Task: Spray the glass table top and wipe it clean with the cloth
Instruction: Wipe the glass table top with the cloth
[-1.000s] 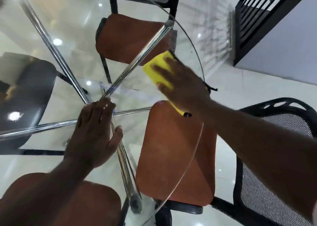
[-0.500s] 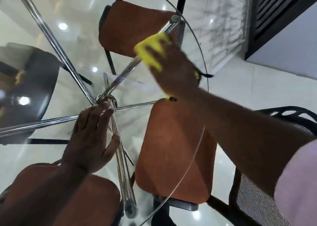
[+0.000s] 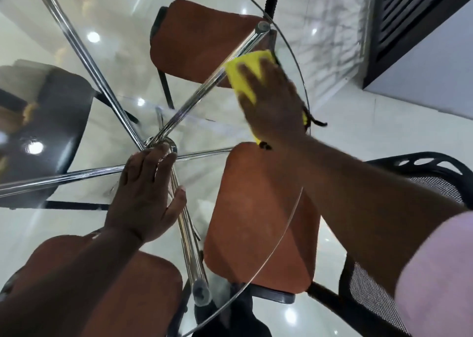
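Note:
The round glass table top (image 3: 107,121) fills most of the view, its rim curving down the right side. My right hand (image 3: 273,106) lies flat on a yellow cloth (image 3: 245,67) and presses it to the glass near the far right rim. A black edge of the cloth shows by my wrist. My left hand (image 3: 146,195) rests palm down on the glass over the middle, fingers spread, holding nothing. No spray bottle is in view.
Chrome legs (image 3: 189,236) cross under the glass at a central hub. Orange-seated chairs stand at the far side (image 3: 199,42), the right (image 3: 258,216) and the near left (image 3: 122,290). A dark chair (image 3: 58,121) is at the left. A black railing (image 3: 409,16) rises at the upper right.
My right hand swept the cloth toward the far rim, then came back to the right and slightly nearer. My left hand stayed planted at the middle.

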A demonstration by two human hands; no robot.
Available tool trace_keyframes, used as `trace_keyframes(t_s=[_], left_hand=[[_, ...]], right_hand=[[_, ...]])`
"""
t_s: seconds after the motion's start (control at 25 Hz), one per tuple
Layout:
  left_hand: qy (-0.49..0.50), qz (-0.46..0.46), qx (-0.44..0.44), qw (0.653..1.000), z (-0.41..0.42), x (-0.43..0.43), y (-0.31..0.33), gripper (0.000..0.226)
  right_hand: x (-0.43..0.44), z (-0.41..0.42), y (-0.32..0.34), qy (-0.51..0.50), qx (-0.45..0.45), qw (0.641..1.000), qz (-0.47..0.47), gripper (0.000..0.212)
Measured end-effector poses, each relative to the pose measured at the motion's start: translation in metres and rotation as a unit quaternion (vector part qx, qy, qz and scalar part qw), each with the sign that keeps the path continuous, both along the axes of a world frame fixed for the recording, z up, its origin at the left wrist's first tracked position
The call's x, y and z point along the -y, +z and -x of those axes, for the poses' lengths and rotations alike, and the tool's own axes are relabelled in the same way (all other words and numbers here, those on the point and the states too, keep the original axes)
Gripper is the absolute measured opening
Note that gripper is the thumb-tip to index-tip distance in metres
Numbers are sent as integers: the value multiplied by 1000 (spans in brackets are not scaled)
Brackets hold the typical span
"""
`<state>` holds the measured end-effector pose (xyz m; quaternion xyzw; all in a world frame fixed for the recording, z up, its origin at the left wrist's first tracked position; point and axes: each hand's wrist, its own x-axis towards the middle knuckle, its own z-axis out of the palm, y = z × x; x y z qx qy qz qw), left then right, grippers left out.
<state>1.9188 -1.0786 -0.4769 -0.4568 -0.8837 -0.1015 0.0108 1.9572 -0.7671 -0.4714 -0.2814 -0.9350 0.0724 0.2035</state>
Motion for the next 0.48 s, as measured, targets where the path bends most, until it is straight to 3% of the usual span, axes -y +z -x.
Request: trace_keyframes(t_s=[0.04,0.16,0.28,0.4,0.48], left_hand=[[-2,-5,-4,1000,-1,1,0,67],[9,-14,3,1000,-1,0,6,67],[6,-2,19,1000,-2,-2,6,67],[-10,10,25,1000,3,-4,7,66],[-9,12,29,999,1,-2,9,65]], right_hand=[[-9,-19,-15,1,-77,989,128,55],[40,-86,18,-73,37,995,49,61],[107,-123,13,52,77,996,5,60],[68,-64,3,223,91,969,-53,56],[7,-4,-5,195,109,972,-67,54]])
